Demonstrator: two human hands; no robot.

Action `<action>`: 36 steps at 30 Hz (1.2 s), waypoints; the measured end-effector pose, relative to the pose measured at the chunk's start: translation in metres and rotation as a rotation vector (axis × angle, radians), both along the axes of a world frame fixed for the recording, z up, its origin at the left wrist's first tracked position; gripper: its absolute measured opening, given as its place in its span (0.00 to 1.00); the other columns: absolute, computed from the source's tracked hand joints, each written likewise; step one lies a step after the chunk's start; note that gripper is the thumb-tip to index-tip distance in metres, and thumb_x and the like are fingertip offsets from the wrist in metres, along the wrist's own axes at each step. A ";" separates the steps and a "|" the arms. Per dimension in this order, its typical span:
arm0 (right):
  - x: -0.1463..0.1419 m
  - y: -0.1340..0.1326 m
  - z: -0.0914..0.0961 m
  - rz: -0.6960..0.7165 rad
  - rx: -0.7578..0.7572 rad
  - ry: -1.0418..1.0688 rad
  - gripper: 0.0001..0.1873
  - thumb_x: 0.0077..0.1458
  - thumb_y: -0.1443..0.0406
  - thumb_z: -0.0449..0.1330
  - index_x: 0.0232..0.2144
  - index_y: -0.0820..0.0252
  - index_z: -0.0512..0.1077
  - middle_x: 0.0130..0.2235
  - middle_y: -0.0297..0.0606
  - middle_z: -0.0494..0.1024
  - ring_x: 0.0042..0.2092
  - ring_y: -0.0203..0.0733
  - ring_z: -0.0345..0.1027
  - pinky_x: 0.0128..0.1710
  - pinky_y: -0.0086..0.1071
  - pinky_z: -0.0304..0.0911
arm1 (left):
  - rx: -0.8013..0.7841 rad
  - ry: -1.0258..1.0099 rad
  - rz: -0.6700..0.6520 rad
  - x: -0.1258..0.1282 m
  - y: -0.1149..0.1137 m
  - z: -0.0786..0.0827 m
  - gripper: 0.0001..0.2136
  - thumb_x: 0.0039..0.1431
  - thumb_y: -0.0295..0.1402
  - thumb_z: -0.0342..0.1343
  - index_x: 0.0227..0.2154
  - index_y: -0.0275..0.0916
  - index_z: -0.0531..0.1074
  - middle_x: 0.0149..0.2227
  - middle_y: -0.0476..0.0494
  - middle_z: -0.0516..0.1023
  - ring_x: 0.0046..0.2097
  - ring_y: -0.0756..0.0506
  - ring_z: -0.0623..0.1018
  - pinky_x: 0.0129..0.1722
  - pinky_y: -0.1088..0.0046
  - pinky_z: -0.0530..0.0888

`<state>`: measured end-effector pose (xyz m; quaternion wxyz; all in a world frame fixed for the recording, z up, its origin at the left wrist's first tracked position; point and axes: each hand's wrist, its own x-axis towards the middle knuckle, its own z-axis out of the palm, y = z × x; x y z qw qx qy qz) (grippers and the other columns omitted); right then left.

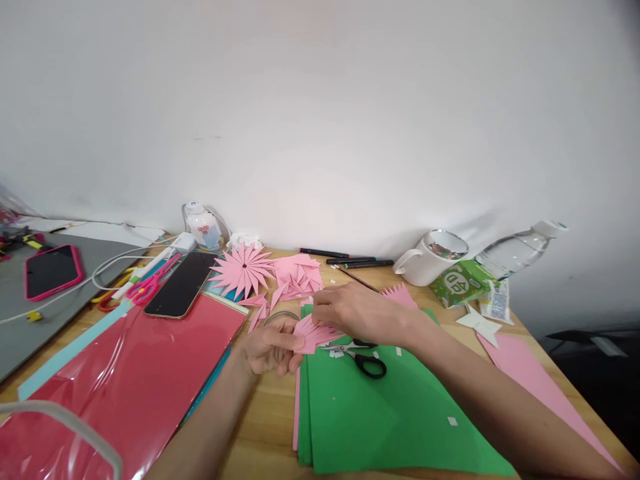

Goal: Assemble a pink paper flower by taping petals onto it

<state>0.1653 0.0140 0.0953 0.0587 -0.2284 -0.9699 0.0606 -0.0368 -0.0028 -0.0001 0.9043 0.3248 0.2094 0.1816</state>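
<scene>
My left hand (267,348) is closed on a fan of folded pink paper petals (316,335) just above a stack of green paper sheets (390,413). My right hand (357,312) reaches in from the right and pinches the top of the same pink piece. Black-handled scissors (361,358) lie on the green paper right under my hands. A finished pink paper flower (243,269) and a heap of loose pink folded petals (296,277) lie just behind my hands.
A red sheet in plastic wrap (125,380) covers the left of the wooden table, with a dark phone (181,285) and pink scissors (149,285) beside it. A glue bottle (204,227), black pens (350,259), a white mug (430,258), a water bottle (515,252), a green packet (461,283) and a pink sheet (530,373) stand around.
</scene>
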 end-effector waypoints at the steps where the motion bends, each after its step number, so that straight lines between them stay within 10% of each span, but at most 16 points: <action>1: 0.000 0.001 0.002 0.011 0.009 -0.024 0.12 0.56 0.75 0.54 0.22 0.61 0.69 0.27 0.34 0.71 0.28 0.35 0.61 0.27 0.29 0.48 | 0.002 -0.002 0.000 0.000 0.000 0.000 0.10 0.46 0.33 0.63 0.25 0.28 0.74 0.16 0.43 0.76 0.13 0.52 0.71 0.07 0.86 0.61; 20: -0.017 0.000 0.021 0.032 -0.099 0.007 0.11 0.47 0.79 0.56 0.23 0.61 0.71 0.27 0.34 0.70 0.28 0.34 0.62 0.27 0.27 0.54 | 0.152 -0.021 0.023 0.000 -0.004 0.005 0.13 0.45 0.36 0.64 0.19 0.29 0.71 0.16 0.44 0.75 0.13 0.54 0.71 0.10 0.86 0.62; 28: -0.029 -0.029 0.004 -0.541 0.139 0.787 0.05 0.53 0.71 0.58 0.30 0.59 0.73 0.45 0.45 0.70 0.49 0.46 0.65 0.46 0.43 0.64 | 0.409 0.077 0.546 0.015 -0.011 0.017 0.15 0.46 0.39 0.64 0.27 0.32 0.70 0.22 0.43 0.78 0.20 0.48 0.77 0.19 0.78 0.72; 36: -0.061 -0.043 -0.027 -0.523 0.076 0.979 0.07 0.55 0.71 0.55 0.31 0.58 0.73 0.48 0.45 0.69 0.46 0.43 0.68 0.44 0.41 0.67 | 0.571 0.210 1.005 0.026 -0.014 0.020 0.17 0.40 0.41 0.67 0.27 0.36 0.68 0.19 0.51 0.75 0.20 0.50 0.74 0.20 0.77 0.70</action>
